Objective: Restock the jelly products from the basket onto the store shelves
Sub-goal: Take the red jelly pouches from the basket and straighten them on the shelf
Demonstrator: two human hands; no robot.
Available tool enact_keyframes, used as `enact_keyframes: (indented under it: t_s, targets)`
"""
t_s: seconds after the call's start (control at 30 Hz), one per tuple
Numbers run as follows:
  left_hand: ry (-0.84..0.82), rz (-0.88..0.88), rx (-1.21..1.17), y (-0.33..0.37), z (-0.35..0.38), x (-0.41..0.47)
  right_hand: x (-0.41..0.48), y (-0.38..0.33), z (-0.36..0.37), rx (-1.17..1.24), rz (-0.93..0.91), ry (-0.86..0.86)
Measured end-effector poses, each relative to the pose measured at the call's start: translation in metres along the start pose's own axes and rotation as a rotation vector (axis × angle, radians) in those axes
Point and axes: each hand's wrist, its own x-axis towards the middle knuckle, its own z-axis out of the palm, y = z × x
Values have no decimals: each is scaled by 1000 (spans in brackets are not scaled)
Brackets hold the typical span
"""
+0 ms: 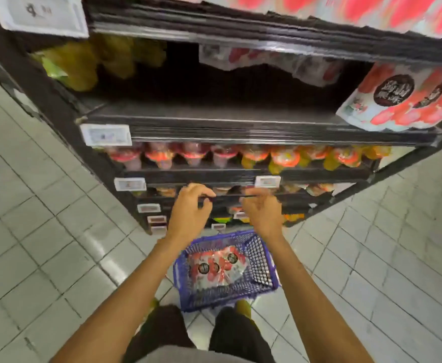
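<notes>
So here's where we're at: both hands are out in front of us, over the basket [261, 258], which sits on the tiled floor [44, 231] right by our feet at the foot of the shelves [240, 176]. The left hand [191, 205] and right hand [263, 209] both have loosely curled fingers, and as far as we can see there's nothing in either one. That thin dark line between them looks like a shelf edge behind, not something we're carrying.

The jelly bags [216, 265], red and white with round dark labels, are lying in a heap in the basket, so there's stock left to put out. Up on the middle shelf [214, 119] a matching bag [398, 100] stands at the far right, with a wide dark gap to its left. We'd guess that's where these go. The rows of jelly cups [240, 155] one level down look pretty full.

Our read is that we're between placements, on the grab-another-bag step. Next move means bending down, getting a proper hold on the top bag (floppy packaging, so grip the body, not a corner), then lifting it up past the lower shelf lips into that gap beside the matching bag.
</notes>
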Motion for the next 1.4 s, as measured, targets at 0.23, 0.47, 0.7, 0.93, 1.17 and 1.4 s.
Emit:
enact_keyframes:
  t_s: [0.23, 0.47, 0.7, 0.93, 1.17, 1.4]
  targets:
    - [-67, -401, 8, -80, 139, -53, 26, 176, -8, -54, 225, -268]
    - [-123, -676, 22, -183, 253, -97, 43, 341, 33, -157, 326, -316]
    - [-104, -800, 119, -308, 347, -125, 73, 485, 93, -348, 297, -441]
    - [-150, -1019, 61, -449, 424, -132, 123, 625, 161, -462, 393, -450]
    - [-156, -994, 138, -551, 491, -121, 170, 708, 229, -539, 425, -334]
    - [-119, -1176, 394, -568, 538, -97, 180, 751, 257, -758, 442, -512]
